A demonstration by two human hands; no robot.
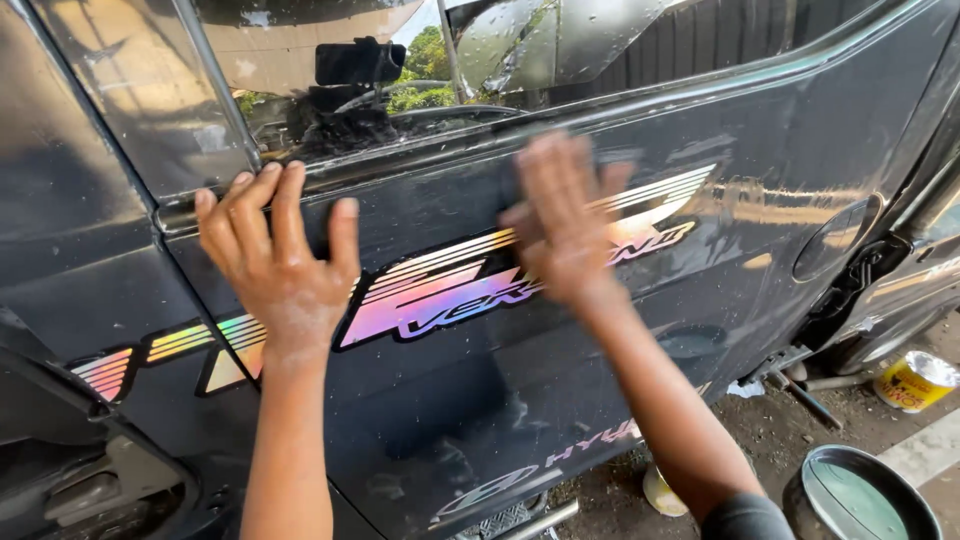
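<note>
Flat against the dark vehicle door (600, 330), both hands; left hand (280, 262) spread wide, palm down on the panel, fingertips reaching the trim ledge under the window (330, 90), holding nothing; right hand (565, 225) likewise open and pressed to the panel, blurred, so cannot tell whether anything thin lies under the palm. Between and beneath the two hands, the iridescent striped decal (450, 290), running slantwise across the door; its left part beside the left wrist, its upper right stripes fanning out past the right hand toward the round fuel flap (835, 238). Further decal pieces (140, 355) left of the left forearm, crossing the door seam (165, 240). Wet streaks and droplets on the paint around the decal.

Open panel above the decal only as far as the window ledge; wide bare paint below the decal down to the door's lower edge, with pale lettering (590, 445) near that edge. Right of the decal, room up to the fuel flap and the rear door gap. Below the door's lower edge, dirt ground (780, 425); on it a dark round basin of liquid (860, 495) just beside the right elbow, a yellow tin (912, 382) farther right, a small pale tub (662, 492) under the forearm.
</note>
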